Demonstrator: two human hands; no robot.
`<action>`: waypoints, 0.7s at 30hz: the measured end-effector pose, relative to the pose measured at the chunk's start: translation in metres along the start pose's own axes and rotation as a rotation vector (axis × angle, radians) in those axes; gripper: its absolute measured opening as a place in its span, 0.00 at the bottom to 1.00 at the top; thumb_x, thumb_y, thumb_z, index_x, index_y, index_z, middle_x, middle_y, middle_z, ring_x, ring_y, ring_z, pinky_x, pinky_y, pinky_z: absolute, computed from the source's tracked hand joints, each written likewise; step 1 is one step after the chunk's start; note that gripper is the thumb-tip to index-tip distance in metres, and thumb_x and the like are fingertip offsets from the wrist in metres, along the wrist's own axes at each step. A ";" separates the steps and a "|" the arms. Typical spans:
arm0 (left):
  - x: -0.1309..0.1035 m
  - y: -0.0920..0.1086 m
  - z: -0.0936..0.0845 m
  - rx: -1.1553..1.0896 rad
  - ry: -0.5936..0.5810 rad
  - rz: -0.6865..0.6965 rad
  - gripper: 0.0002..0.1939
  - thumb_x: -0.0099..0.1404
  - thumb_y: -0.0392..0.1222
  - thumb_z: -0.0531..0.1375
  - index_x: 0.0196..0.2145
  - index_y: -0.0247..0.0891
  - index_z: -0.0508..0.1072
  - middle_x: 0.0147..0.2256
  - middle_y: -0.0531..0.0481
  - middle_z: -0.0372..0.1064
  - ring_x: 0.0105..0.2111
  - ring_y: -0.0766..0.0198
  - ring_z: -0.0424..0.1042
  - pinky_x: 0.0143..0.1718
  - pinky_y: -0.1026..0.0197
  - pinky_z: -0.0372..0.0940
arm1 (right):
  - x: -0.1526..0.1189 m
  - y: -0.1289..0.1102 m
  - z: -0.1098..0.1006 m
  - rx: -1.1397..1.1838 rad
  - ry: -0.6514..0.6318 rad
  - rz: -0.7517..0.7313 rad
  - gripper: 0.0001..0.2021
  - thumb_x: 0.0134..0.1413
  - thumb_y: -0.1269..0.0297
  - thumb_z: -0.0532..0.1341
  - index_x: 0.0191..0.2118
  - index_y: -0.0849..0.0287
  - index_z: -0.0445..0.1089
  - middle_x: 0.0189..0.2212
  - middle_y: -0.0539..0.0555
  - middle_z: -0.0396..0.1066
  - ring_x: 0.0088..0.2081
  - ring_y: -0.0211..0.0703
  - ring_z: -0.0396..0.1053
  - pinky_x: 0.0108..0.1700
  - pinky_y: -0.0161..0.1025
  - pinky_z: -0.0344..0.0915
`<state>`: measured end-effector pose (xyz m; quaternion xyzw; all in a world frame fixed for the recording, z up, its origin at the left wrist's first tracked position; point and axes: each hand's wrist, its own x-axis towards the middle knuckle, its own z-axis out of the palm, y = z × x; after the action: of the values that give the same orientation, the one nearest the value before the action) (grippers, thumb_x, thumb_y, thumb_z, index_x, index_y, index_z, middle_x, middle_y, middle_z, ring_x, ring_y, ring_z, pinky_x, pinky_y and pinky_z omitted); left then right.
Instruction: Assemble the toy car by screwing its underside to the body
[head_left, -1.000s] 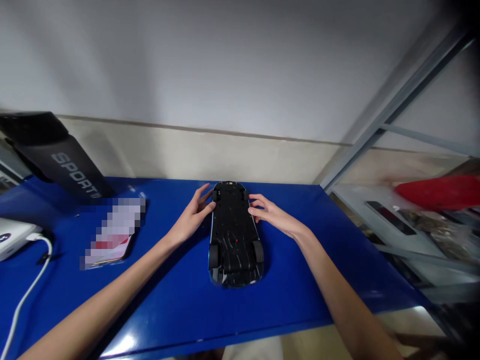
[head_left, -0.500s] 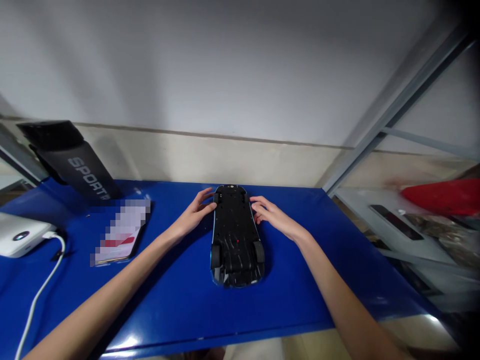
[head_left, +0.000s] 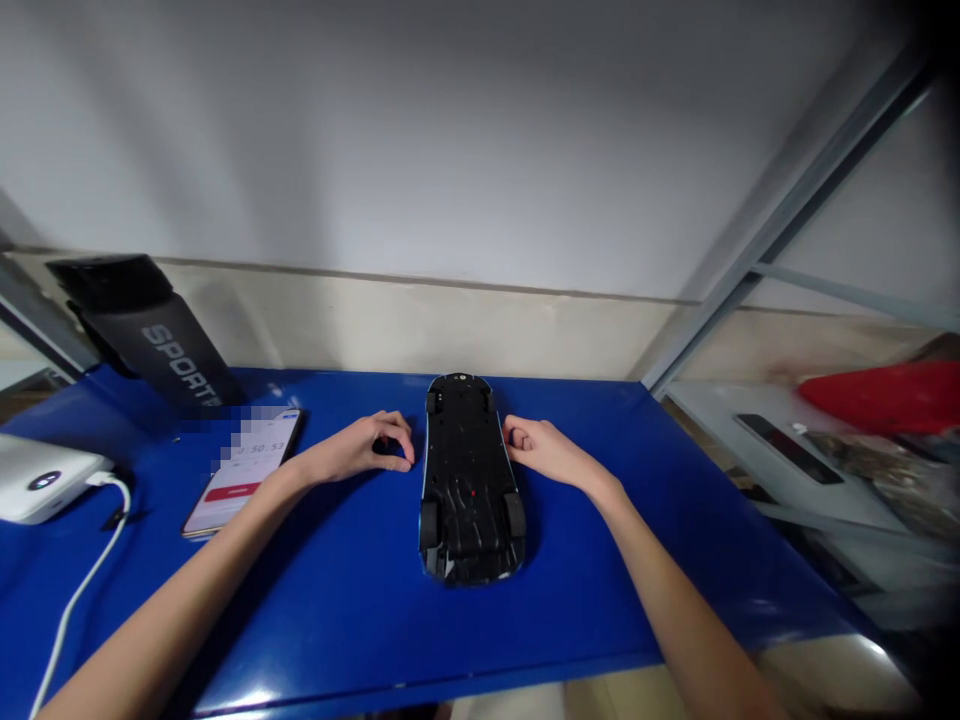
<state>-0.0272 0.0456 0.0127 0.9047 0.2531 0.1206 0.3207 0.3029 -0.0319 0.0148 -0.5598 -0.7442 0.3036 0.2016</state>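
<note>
A toy car (head_left: pixel 466 460) lies upside down on the blue table (head_left: pixel 600 590), its black underside and wheels facing up. Blue trim shows along its edge. To its left, and apart from it, is my left hand (head_left: pixel 369 447). The fingers there curl round so that thumb and index tips come together, with nothing visible between them. My right hand (head_left: pixel 546 450) is at the car's right side, between the front and rear wheels. Its fingers are bent in and the tips meet the car's edge, partly hidden there.
A phone (head_left: pixel 244 475) with a lit screen lies left of my left forearm. Behind it leans a dark bottle (head_left: pixel 161 330) marked SPORT. A white power bank (head_left: pixel 52 475) with a white cable (head_left: pixel 82 580) is at far left. Metal shelving (head_left: pixel 705 300) borders the right side.
My left hand has come away from the car, moving left and nearer to me, and its fingers have curled. My right hand has slid slightly nearer along the car's side, its fingers more bent.
</note>
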 end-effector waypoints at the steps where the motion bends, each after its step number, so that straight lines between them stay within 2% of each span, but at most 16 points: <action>1: 0.001 -0.001 0.001 -0.002 0.000 0.000 0.12 0.66 0.53 0.63 0.37 0.43 0.79 0.42 0.48 0.71 0.45 0.58 0.68 0.49 0.56 0.61 | 0.000 0.000 0.000 -0.006 -0.005 -0.003 0.07 0.58 0.59 0.60 0.33 0.55 0.64 0.22 0.44 0.64 0.25 0.34 0.58 0.29 0.35 0.52; 4: 0.001 -0.001 0.001 -0.021 0.029 0.009 0.12 0.67 0.52 0.61 0.37 0.42 0.78 0.40 0.49 0.71 0.42 0.59 0.69 0.46 0.57 0.62 | 0.000 0.000 -0.002 -0.020 -0.021 -0.011 0.07 0.57 0.59 0.61 0.34 0.55 0.64 0.22 0.43 0.64 0.25 0.34 0.58 0.29 0.35 0.52; 10: -0.001 0.012 -0.004 -0.111 0.203 -0.035 0.13 0.70 0.50 0.57 0.39 0.39 0.75 0.39 0.49 0.74 0.39 0.61 0.71 0.42 0.58 0.63 | -0.001 -0.001 -0.004 -0.039 -0.031 -0.029 0.08 0.55 0.59 0.63 0.34 0.55 0.63 0.22 0.44 0.65 0.25 0.35 0.60 0.29 0.35 0.52; 13: -0.001 0.019 -0.005 -0.166 0.255 -0.070 0.12 0.69 0.50 0.58 0.38 0.39 0.75 0.38 0.49 0.75 0.39 0.61 0.72 0.42 0.58 0.64 | -0.001 -0.001 -0.004 -0.041 -0.031 -0.034 0.08 0.56 0.58 0.62 0.34 0.55 0.63 0.22 0.44 0.65 0.25 0.35 0.60 0.29 0.35 0.53; 21: 0.001 0.035 -0.004 -0.223 0.342 -0.025 0.09 0.64 0.48 0.64 0.37 0.40 0.79 0.37 0.50 0.77 0.38 0.60 0.75 0.43 0.57 0.66 | -0.001 0.000 -0.004 -0.034 -0.029 -0.039 0.07 0.56 0.59 0.62 0.35 0.55 0.64 0.23 0.44 0.65 0.26 0.36 0.60 0.29 0.35 0.53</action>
<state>-0.0144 0.0248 0.0383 0.8267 0.3003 0.2957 0.3726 0.3058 -0.0324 0.0172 -0.5442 -0.7629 0.2948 0.1869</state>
